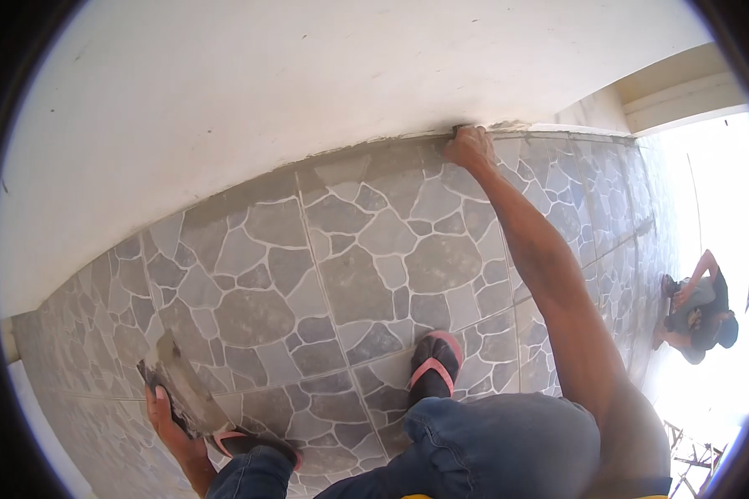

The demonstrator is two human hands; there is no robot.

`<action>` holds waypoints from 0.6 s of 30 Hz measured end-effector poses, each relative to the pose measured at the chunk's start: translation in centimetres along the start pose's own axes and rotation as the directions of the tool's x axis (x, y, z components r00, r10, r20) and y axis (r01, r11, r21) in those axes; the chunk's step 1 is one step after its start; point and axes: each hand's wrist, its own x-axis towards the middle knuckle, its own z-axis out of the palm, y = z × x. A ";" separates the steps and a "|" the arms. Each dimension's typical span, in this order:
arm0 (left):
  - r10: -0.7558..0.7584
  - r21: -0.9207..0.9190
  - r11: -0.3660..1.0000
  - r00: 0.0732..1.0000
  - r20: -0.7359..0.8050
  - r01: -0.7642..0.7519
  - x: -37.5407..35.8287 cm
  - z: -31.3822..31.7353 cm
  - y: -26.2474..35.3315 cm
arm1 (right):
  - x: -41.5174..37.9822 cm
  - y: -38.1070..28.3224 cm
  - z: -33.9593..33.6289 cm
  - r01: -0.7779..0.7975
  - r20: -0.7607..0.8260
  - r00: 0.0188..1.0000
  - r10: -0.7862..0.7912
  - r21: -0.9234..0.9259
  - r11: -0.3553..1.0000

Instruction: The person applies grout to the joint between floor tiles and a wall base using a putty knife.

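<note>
My right hand is stretched out to the foot of the white wall, its fingers closed round a small dark tool at the seam where wall and floor meet. Grey mortar is smeared on the tiles along that seam. At the lower left, my left hand grips a flat trowel with wet grey mortar on its plate, held low near my sandalled foot.
Stone-patterned tiles cover the floor below the white wall. My feet in pink-strapped sandals stand on them. Another person crouches at the far right, near a wall ledge.
</note>
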 end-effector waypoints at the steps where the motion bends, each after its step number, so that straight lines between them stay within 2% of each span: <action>1: 0.003 0.004 1.000 1.000 -0.001 -0.003 0.0 0.5 0.3 | -1.0 -2.1 -0.1 0.043 0.012 0.999 -0.042 -0.050 0.998; 2: 0.007 0.006 1.000 1.000 0.000 -0.007 0.1 0.9 0.5 | -2.4 -4.4 -0.5 0.084 0.024 0.996 -0.082 -0.099 0.991; 4: 0.051 0.037 0.998 0.998 0.047 -0.053 0.8 0.7 0.1 | -4.1 -7.0 -1.1 0.189 0.085 0.978 -0.189 0.005 0.982; 6: 0.051 0.018 0.998 0.995 0.089 -0.053 1.2 1.1 0.2 | -4.6 -8.0 1.4 0.238 -0.162 0.963 -0.215 0.143 0.961; 9: 0.011 -0.030 1.000 0.991 0.130 -0.007 1.2 1.6 1.1 | -7.3 -7.8 -4.8 0.093 0.100 0.981 -0.164 0.501 0.861; 11: 0.029 -0.001 1.000 0.992 0.126 -0.029 0.8 1.6 1.8 | -6.8 -5.0 -4.3 0.043 0.017 0.998 -0.056 0.447 0.893; 13: 0.009 0.012 1.000 1.000 -0.027 -0.008 0.4 1.5 1.5 | -5.3 -0.9 -3.8 -0.051 -0.036 0.997 0.065 0.318 0.947; 14: -0.004 0.021 1.000 0.995 -0.098 0.007 0.2 1.3 1.4 | -4.3 1.1 -3.4 -0.159 0.007 0.987 0.163 0.282 0.946; 15: -0.006 0.010 1.000 0.997 -0.078 0.007 0.3 1.1 1.2 | -3.5 2.4 -3.1 -0.239 -0.011 0.968 0.250 0.252 0.938; 18: -0.013 -0.023 1.000 1.000 -0.021 0.013 0.6 0.6 0.8 | -1.1 3.9 -1.5 -0.262 0.002 0.962 0.272 0.276 0.925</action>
